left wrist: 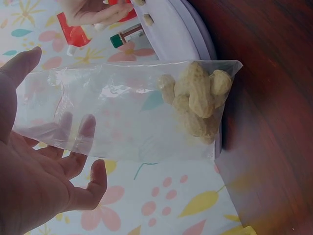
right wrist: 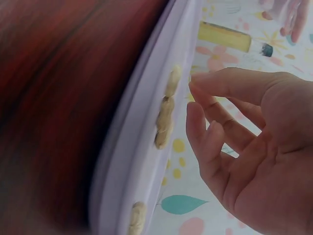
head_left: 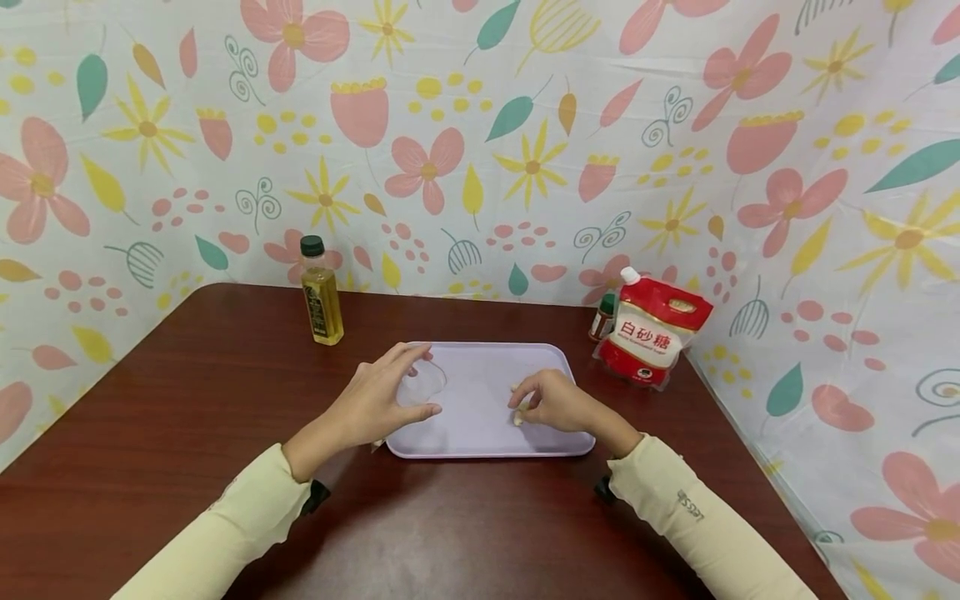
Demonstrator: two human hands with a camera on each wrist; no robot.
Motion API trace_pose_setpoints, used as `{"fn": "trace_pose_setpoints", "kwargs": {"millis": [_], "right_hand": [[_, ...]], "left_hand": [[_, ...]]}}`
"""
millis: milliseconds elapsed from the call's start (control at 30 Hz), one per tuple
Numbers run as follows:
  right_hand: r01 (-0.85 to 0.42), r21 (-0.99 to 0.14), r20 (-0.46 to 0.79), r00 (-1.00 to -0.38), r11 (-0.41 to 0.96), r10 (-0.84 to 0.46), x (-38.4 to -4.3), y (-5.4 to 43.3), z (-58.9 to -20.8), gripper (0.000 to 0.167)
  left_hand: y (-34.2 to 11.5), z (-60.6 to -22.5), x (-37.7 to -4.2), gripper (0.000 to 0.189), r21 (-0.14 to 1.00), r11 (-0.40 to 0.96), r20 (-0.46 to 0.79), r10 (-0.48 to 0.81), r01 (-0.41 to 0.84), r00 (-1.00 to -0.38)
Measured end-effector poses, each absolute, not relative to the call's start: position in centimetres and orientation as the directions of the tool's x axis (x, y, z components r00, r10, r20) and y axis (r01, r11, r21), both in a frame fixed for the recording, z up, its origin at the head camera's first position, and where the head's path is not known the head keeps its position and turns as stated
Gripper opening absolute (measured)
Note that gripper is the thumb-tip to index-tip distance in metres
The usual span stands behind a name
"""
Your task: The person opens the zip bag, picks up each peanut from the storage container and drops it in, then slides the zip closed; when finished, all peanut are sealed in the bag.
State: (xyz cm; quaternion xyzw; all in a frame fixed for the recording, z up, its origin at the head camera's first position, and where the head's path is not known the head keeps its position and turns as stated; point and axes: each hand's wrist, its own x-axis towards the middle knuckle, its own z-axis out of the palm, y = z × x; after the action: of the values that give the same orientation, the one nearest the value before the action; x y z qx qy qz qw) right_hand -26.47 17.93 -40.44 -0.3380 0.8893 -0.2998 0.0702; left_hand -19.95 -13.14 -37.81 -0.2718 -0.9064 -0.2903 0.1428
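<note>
- The dark brown worktop (head_left: 150, 417) spreads out beneath everything, with a flowered cloth (head_left: 465, 108) hanging along its far and right sides.
- At the far left, an oil bottle (head_left: 322, 312) stands upright under a dark green cap.
- My left hand (head_left: 378, 396) curves round the upper part of a clear bag (left wrist: 115, 105), thumb well apart from the fingers.
- Unshelled peanuts (left wrist: 198, 100) fill the bag's bottom, at the left end of a pale lilac tray (head_left: 472, 400); I can't tell whether it stands on the tray.
- Toward the tray's right side lie loose peanuts (right wrist: 165, 122).
- My right hand (head_left: 558, 402) is just beside them, fingers loosely bent.
- Farther right, a small green-capped jar (head_left: 602, 321) stands beside a red-and-white sugar pouch (head_left: 648, 333).
</note>
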Motion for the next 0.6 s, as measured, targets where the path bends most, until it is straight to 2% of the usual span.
{"fn": "trace_pose_setpoints", "kwargs": {"millis": [300,600], "right_hand": [[-0.574,-0.514,0.041,-0.759,0.637,-0.65,-26.8,17.9,-41.1,0.021],[-0.609,-0.483,0.072,-0.744,0.63,-0.664,-26.8,17.5,-41.6,0.012]], "left_hand": [[-13.1,-38.0,-19.9,0.083,0.444,0.685,0.424,0.407,0.577,-0.809],[-13.1,-38.0,-19.9,0.083,0.444,0.69,0.418,0.405,0.572,-0.813]]}}
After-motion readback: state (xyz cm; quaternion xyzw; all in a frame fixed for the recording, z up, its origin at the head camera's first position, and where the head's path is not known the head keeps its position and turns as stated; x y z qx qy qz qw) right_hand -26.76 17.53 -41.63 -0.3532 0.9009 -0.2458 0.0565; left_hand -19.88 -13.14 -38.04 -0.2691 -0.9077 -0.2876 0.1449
